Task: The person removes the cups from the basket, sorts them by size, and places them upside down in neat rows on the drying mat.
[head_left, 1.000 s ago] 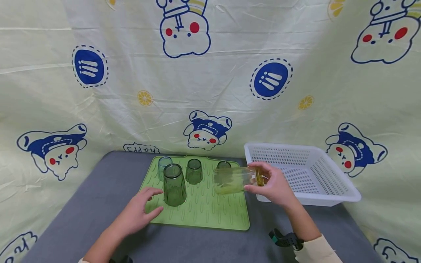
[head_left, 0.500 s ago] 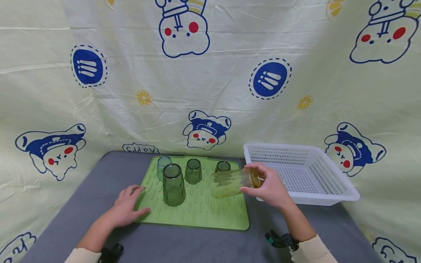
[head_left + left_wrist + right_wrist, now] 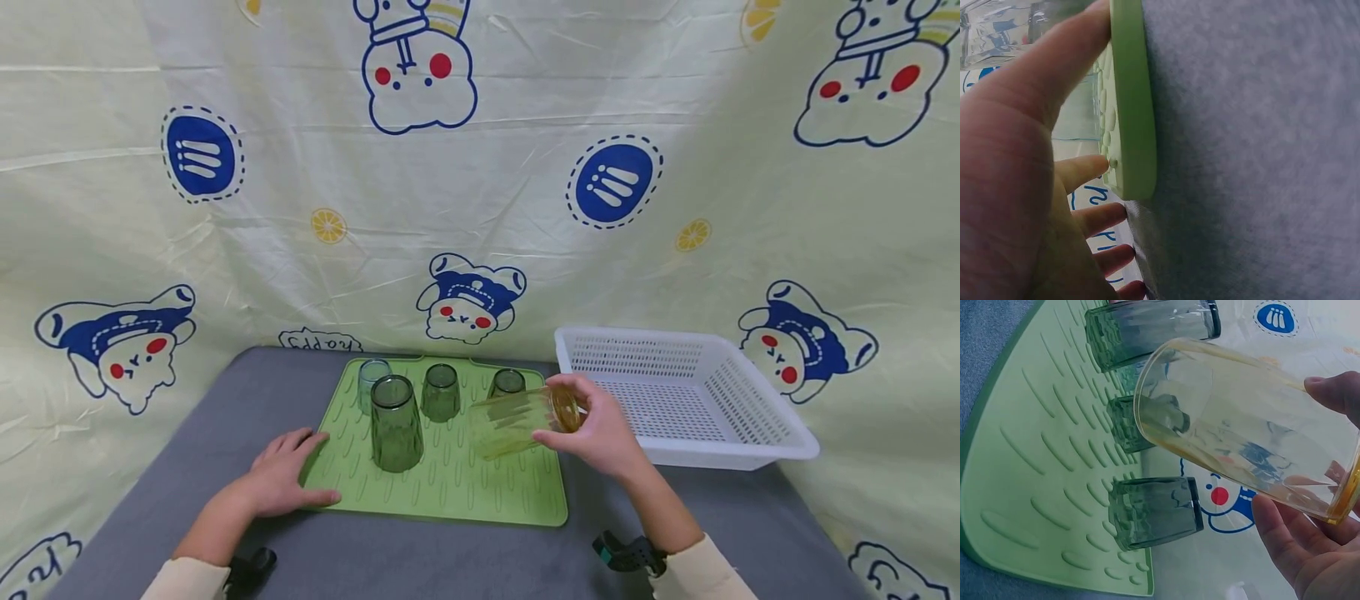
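Note:
In the head view my right hand (image 3: pixel 596 425) grips a yellow glass (image 3: pixel 513 421) near its thick base. The glass is tilted on its side, its mouth facing left, above the right part of a green drying mat (image 3: pixel 457 492). My left hand (image 3: pixel 277 475) rests at the mat's left edge with fingers spread, thumb and index on the mat in the left wrist view. A tall green glass (image 3: pixel 397 425) stands upside down on the mat. Behind it are a bluish glass (image 3: pixel 367 379) and a short green glass (image 3: pixel 441 392). Another short green glass (image 3: pixel 1155 512) is partly hidden in the head view.
A white perforated basket (image 3: pixel 750 454) stands behind and right of the mat, its left part behind my right hand. The grey table (image 3: pixel 450 567) ends at a patterned curtain (image 3: pixel 480 192) at the back. A dark wrist strap (image 3: pixel 630 554) is on my right wrist.
My left hand has moved left and down from beside the tall green glass onto the mat's edge. My right hand has carried the yellow glass slightly left, its mouth dipping lower.

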Action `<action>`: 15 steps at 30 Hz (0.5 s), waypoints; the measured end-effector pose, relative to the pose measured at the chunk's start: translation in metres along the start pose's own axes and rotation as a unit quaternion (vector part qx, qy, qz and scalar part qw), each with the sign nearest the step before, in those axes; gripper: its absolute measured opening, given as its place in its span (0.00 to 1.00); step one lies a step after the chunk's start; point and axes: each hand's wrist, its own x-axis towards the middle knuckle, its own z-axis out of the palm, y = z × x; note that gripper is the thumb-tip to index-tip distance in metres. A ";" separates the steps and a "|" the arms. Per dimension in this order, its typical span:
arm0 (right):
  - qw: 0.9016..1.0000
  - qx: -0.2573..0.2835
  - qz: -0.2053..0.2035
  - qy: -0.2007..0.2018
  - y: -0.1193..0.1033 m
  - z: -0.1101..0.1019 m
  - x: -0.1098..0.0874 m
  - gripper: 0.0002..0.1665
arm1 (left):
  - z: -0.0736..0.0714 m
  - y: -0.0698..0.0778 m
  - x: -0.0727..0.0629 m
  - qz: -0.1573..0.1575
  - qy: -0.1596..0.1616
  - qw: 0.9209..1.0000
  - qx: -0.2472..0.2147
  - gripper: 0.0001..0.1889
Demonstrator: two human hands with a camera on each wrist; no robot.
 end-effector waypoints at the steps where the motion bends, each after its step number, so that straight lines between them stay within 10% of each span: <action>1: 1.000 -0.005 0.002 0.001 -0.001 0.001 0.000 0.41 | 0.000 -0.001 0.000 0.001 -0.002 1.000 0.002 0.56; 15: 0.999 -0.041 0.015 0.027 -0.010 0.012 0.006 0.45 | 0.001 -0.004 0.000 -0.014 -0.014 1.000 0.021 0.58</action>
